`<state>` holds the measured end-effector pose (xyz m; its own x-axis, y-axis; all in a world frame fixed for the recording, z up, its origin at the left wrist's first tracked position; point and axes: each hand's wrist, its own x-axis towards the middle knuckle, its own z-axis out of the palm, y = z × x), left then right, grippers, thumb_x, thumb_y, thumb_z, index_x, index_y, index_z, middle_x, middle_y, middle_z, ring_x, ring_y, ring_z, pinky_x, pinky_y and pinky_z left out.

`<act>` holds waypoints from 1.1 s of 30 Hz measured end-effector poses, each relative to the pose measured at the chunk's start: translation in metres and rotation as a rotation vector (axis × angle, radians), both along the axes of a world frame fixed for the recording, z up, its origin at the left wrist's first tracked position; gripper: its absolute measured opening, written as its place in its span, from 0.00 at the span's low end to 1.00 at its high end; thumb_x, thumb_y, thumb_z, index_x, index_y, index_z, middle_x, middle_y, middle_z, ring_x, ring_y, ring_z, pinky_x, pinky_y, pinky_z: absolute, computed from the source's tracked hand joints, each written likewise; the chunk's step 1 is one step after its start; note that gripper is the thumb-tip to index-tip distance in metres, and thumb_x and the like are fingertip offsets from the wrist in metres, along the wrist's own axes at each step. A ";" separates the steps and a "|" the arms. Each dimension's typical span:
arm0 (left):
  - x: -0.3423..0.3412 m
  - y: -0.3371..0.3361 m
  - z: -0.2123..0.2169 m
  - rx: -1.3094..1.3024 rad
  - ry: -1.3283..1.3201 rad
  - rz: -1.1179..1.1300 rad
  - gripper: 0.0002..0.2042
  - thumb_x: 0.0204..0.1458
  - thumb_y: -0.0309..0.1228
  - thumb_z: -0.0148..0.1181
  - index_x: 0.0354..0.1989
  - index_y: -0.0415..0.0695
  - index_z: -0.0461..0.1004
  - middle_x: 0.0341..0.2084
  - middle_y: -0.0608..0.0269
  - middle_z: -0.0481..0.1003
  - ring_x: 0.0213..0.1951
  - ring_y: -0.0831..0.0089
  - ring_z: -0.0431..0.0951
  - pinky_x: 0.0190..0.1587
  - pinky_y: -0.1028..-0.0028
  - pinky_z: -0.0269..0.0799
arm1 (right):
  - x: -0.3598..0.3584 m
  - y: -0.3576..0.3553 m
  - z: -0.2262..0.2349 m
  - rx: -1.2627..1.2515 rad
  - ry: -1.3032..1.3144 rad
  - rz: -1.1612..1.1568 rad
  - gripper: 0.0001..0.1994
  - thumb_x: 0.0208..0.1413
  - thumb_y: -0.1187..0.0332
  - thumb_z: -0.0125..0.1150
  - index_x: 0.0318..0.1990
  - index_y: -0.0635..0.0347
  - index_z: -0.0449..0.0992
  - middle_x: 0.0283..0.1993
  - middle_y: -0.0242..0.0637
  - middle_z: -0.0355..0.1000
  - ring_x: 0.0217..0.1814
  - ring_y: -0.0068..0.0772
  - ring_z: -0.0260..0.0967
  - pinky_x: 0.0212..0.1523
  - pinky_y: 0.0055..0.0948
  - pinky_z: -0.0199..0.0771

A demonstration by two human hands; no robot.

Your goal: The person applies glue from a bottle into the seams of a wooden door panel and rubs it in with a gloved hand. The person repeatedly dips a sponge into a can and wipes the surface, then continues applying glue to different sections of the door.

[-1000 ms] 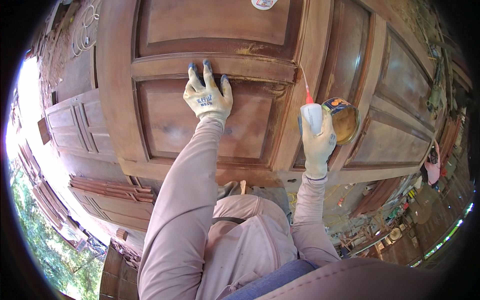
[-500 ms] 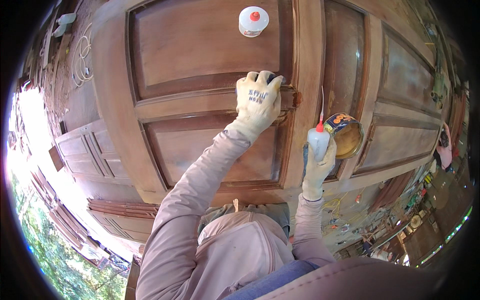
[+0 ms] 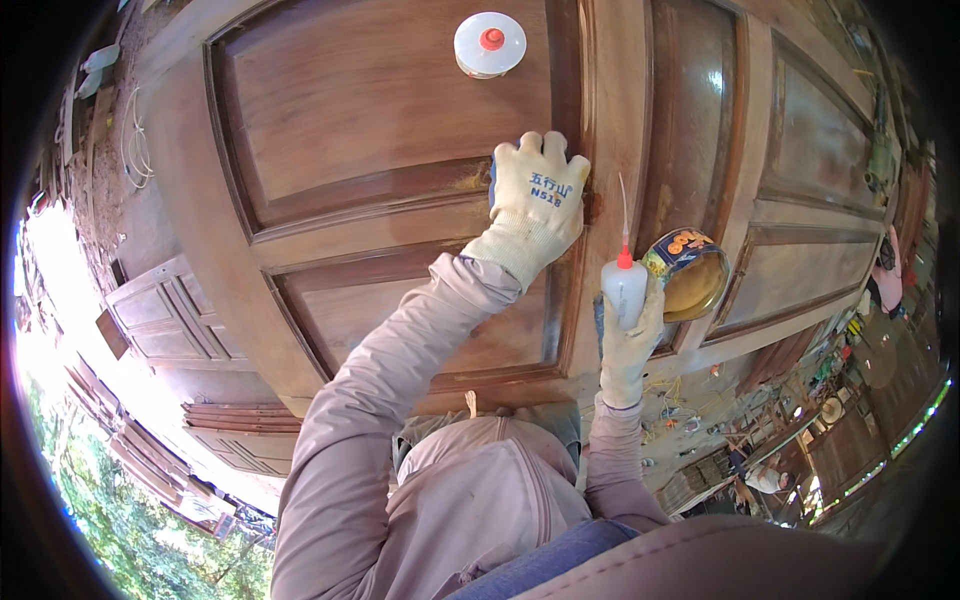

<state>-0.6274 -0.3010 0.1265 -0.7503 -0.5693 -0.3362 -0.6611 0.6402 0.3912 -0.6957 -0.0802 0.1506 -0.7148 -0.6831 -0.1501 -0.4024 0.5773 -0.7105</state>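
Both hands wear cream work gloves with bluish palms. My left hand (image 3: 540,190) is over the crossrail of a brown wooden door (image 3: 620,120), at its joint with the long upright. Its fingers curl downward, and whatever they hold, if anything, is hidden beneath. In my right hand (image 3: 632,345) is a translucent squeeze bottle (image 3: 625,290) with a red cap and a long thin nozzle pointing up. Just right of the bottle, an open tin (image 3: 690,280) with a dark printed label shows yellowish-brown stuff inside. Dark reddish-brown stain marks the wood beside my left hand.
A white round container (image 3: 490,55) with a red cap stands on the upper door panel. Other panelled doors (image 3: 170,310) lie at the left, near a coiled pale cable (image 3: 135,150). Tools and wood clutter the ground at lower right, with people farther off.
My left hand has shifted slightly right along the crossrail, and its back has turned more toward view. My right hand still grips the bottle. The whole view has shifted a little.
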 end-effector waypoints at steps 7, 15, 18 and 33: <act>0.056 -0.044 0.002 -0.115 -0.036 -0.032 0.09 0.46 0.32 0.65 0.37 0.53 0.82 0.41 0.62 0.74 0.48 0.60 0.74 0.46 0.59 0.68 | -0.016 -0.006 0.018 0.060 -0.090 0.017 0.28 0.50 0.73 0.74 0.59 0.69 0.72 0.53 0.47 0.77 0.54 0.39 0.77 0.57 0.36 0.74; 0.164 -0.032 -0.050 -0.240 0.340 0.310 0.09 0.40 0.25 0.61 0.31 0.54 0.79 0.38 0.63 0.72 0.42 0.59 0.72 0.44 0.60 0.64 | -0.021 -0.004 0.026 0.185 0.016 0.140 0.30 0.48 0.70 0.76 0.59 0.69 0.73 0.53 0.52 0.78 0.53 0.49 0.79 0.53 0.39 0.77; 0.164 -0.031 -0.052 -0.243 0.346 0.339 0.09 0.40 0.26 0.61 0.31 0.54 0.79 0.38 0.63 0.72 0.42 0.59 0.72 0.45 0.60 0.64 | -0.026 -0.004 0.026 0.205 0.034 0.166 0.30 0.47 0.69 0.76 0.59 0.69 0.74 0.51 0.52 0.78 0.51 0.50 0.80 0.52 0.40 0.78; 0.164 -0.033 -0.049 -0.248 0.366 0.332 0.09 0.39 0.27 0.62 0.31 0.54 0.80 0.37 0.64 0.72 0.40 0.61 0.72 0.44 0.60 0.64 | -0.032 -0.013 0.029 0.233 0.053 0.208 0.30 0.48 0.70 0.77 0.58 0.70 0.73 0.50 0.53 0.78 0.49 0.48 0.80 0.49 0.39 0.79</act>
